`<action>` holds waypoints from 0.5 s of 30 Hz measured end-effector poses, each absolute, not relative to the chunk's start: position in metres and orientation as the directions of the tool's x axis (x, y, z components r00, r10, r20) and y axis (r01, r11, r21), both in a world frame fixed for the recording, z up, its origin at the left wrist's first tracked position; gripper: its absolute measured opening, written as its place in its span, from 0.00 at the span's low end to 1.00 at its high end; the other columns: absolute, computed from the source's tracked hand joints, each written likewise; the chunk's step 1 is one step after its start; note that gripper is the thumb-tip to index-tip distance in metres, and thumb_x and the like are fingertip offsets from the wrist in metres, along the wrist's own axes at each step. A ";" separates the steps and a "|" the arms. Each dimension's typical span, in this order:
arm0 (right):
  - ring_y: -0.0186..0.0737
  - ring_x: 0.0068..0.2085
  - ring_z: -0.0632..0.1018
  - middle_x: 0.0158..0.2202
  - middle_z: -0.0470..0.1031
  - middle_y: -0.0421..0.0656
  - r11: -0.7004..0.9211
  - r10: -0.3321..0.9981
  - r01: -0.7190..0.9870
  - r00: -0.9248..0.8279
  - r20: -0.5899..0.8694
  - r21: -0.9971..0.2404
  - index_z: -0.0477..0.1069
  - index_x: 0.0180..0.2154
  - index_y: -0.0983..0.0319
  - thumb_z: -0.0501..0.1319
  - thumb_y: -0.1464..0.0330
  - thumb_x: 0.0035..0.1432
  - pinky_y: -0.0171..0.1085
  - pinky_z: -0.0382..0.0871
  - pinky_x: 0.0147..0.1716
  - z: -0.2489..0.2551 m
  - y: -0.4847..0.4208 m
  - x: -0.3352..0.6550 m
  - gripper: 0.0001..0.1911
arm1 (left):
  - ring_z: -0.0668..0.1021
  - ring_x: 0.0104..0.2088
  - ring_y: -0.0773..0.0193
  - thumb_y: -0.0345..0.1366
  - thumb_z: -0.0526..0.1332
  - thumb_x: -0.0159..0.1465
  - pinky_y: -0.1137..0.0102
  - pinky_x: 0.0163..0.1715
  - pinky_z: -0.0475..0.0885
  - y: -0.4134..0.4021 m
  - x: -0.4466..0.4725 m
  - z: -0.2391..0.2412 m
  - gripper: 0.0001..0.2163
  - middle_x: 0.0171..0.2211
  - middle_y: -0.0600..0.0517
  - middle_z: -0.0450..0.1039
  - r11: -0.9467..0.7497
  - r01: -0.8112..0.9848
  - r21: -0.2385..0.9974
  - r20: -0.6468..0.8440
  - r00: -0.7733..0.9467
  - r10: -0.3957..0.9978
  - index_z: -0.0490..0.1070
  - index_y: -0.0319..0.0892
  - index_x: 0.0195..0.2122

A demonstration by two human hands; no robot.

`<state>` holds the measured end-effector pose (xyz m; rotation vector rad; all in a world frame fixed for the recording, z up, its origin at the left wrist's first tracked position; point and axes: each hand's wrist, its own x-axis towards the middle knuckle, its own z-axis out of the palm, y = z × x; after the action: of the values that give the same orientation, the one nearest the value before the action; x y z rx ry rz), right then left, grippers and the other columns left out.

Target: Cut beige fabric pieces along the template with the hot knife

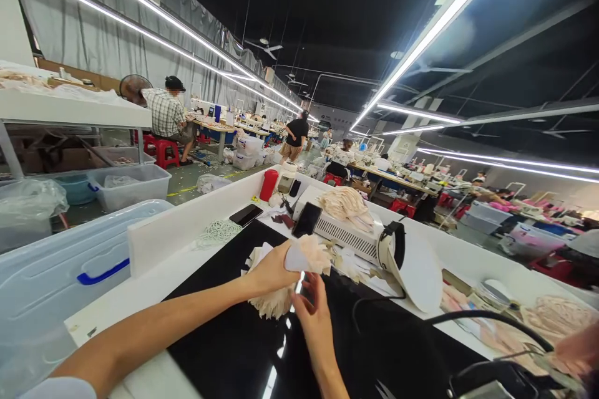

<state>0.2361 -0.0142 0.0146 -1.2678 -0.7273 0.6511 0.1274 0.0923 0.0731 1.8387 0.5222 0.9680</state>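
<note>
My left hand (274, 269) is closed on a bundle of small cream fabric pieces (306, 255), lifted just above the black work mat (224, 336). More of the same pieces (271, 304) hang and lie under that hand. My right hand (312, 310) sits right below the bundle, fingers curled and pinched near its lower edge; what it holds, if anything, is too small to make out. A white machine (349, 234) with a vented side stands just behind, with a pile of cream pieces (346, 202) on top.
A phone (245, 214), a red bottle (268, 185), a coil of white cord (218, 232) and a black cable (491, 319) lie on the table. Clear plastic bins (133, 184) stand at left. Other people sit or stand at sewing tables further back.
</note>
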 end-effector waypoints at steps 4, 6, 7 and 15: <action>0.55 0.61 0.76 0.62 0.74 0.48 0.154 0.837 0.172 0.501 0.221 -0.973 0.64 0.65 0.57 0.74 0.59 0.44 0.49 0.71 0.59 -0.007 -0.012 0.214 0.47 | 0.73 0.33 0.64 0.23 0.62 0.50 0.72 0.34 0.66 0.074 0.119 0.077 0.14 0.33 0.57 0.72 -0.454 -0.030 0.891 0.386 0.577 0.719 0.68 0.43 0.38; 0.55 0.61 0.76 0.61 0.76 0.48 0.110 0.870 0.247 0.445 0.213 -0.963 0.60 0.68 0.57 0.72 0.60 0.46 0.48 0.71 0.60 -0.019 -0.009 0.203 0.48 | 0.73 0.34 0.64 0.22 0.60 0.51 0.72 0.33 0.65 0.063 0.115 0.079 0.14 0.33 0.57 0.72 -0.407 0.021 0.913 0.329 0.550 0.768 0.67 0.43 0.37; 0.56 0.61 0.76 0.60 0.76 0.49 0.104 0.873 0.269 0.437 0.217 -0.957 0.60 0.68 0.58 0.72 0.60 0.47 0.49 0.71 0.60 -0.023 -0.008 0.198 0.48 | 0.74 0.34 0.64 0.22 0.59 0.51 0.72 0.33 0.65 0.058 0.114 0.079 0.14 0.33 0.57 0.72 -0.375 0.046 0.926 0.294 0.538 0.790 0.66 0.44 0.38; 0.61 0.59 0.78 0.51 0.82 0.52 0.134 0.795 0.261 0.548 0.261 -0.956 0.72 0.59 0.61 0.69 0.56 0.52 0.54 0.71 0.60 -0.024 -0.007 0.183 0.35 | 0.77 0.53 0.50 0.28 0.66 0.52 0.62 0.52 0.72 0.059 0.112 0.075 0.23 0.50 0.46 0.76 -0.358 0.205 0.911 0.162 0.621 0.767 0.71 0.42 0.51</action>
<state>0.1828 -0.0069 -0.0242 -1.4291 -0.9746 0.4924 0.1116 0.0592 0.0754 1.8818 0.7749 0.7328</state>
